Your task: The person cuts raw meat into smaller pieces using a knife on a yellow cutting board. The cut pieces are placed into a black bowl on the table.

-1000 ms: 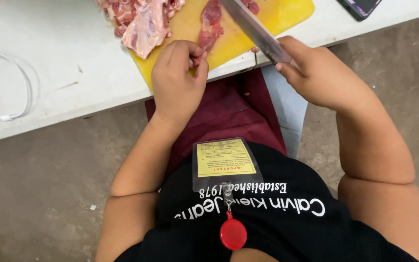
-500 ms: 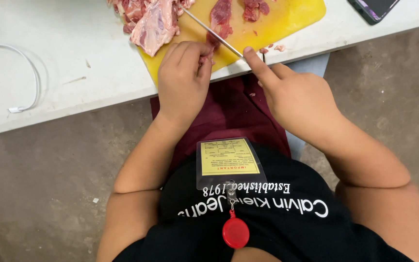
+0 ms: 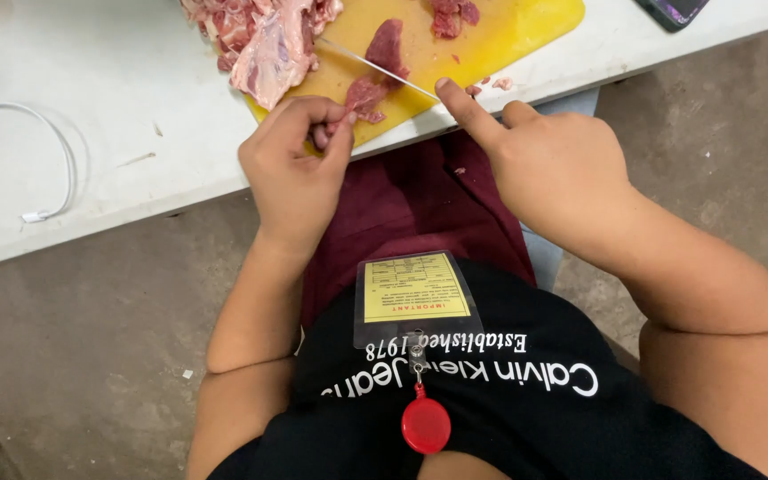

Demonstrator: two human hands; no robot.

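A strip of raw meat (image 3: 375, 76) is being pinched at its near end by the left hand (image 3: 300, 169), which is closed around it with the fingertips together. The meat is lying on the yellow board (image 3: 508, 36), near the board's front edge. A knife (image 3: 375, 64) is being held by the right hand (image 3: 553, 160), which is closed on the handle, with the pointing finger laid out along the top of the blade. The thin blade is being laid across the meat, seen edge-on.

A big pile of meat (image 3: 264, 40) is lying on the board to the left, and small bits (image 3: 451, 16) are lying further back. The board is resting on a white table (image 3: 117, 133), beside a white cable (image 3: 51, 160).

The left fingertips are being kept very near the blade, so they could get cut if the knife is slipping. The meat is looking wet, so it could be pulled out of the pinch. The outstretched finger could be sliding down onto the sharp edge. The board is poking a little over the table edge, so it could be tipped by a hard push.
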